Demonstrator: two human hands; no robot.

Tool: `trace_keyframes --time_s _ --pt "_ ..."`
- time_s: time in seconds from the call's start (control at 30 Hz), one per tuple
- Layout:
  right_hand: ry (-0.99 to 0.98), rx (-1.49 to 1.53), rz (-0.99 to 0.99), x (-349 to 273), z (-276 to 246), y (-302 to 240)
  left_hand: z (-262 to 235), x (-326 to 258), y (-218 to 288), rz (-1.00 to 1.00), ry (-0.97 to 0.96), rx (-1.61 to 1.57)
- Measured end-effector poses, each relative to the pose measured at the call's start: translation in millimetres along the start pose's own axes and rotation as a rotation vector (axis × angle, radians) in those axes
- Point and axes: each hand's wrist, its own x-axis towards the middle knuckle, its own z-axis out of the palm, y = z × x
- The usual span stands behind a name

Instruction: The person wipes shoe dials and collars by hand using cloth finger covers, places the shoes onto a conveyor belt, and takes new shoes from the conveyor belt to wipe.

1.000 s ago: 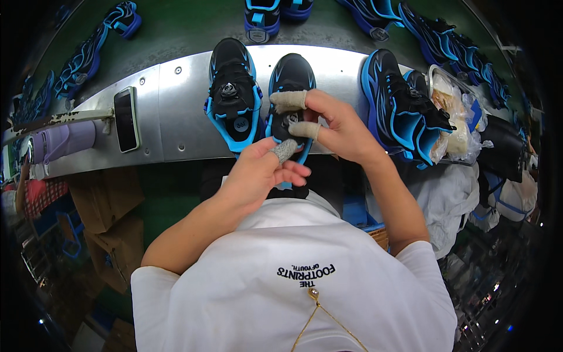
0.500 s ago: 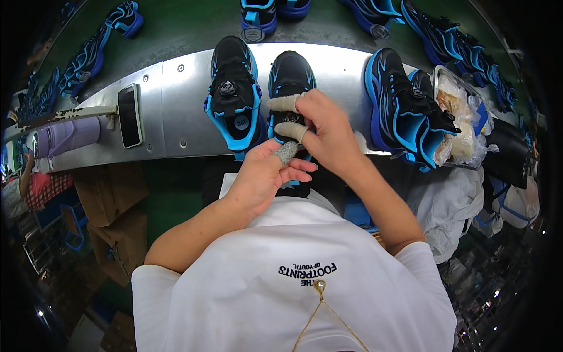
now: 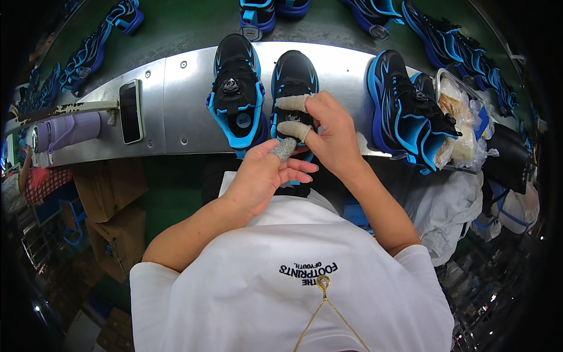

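A black sneaker (image 3: 294, 69) with blue trim stands toe-away on the metal ledge in front of me. My right hand (image 3: 329, 130), with pale cloth covers on thumb and forefinger, grips its upper around the round lacing dial. At the heel end, my left hand (image 3: 258, 177) holds the shoe's opening, its thumb in a grey knit cover and its other fingers loosely extended. The hands hide much of the collar. Just left stands a matching sneaker (image 3: 236, 64), its dial and round insole sticker showing, with no hand on it.
More sneakers (image 3: 387, 94) stand on the ledge at right, beside a tray (image 3: 438, 88) of plastic-wrapped items. A phone (image 3: 131, 111) and a lilac bottle (image 3: 70, 134) lie at left. Beyond the ledge, a green surface (image 3: 193, 26) carries several shoes. Cardboard boxes (image 3: 111, 185) stand lower left.
Both hands stay on the same sneaker. My left thumb has shifted slightly up toward the right thumb; the whole view has moved a little.
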Motion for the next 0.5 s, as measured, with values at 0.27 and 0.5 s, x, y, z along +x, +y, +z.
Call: trace_keyframes --time_s 0.27,0.5 --pt "-0.242 0.207 -0.003 20.0 -20.2 0.0 -8.5 0.9 0.4 -0.023 -0.081 -0.040" --pt "-0.082 0.209 0.179 7.2 -6.8 2.9 -4.7 -5.3 4.5 -0.056 -0.013 -0.006"
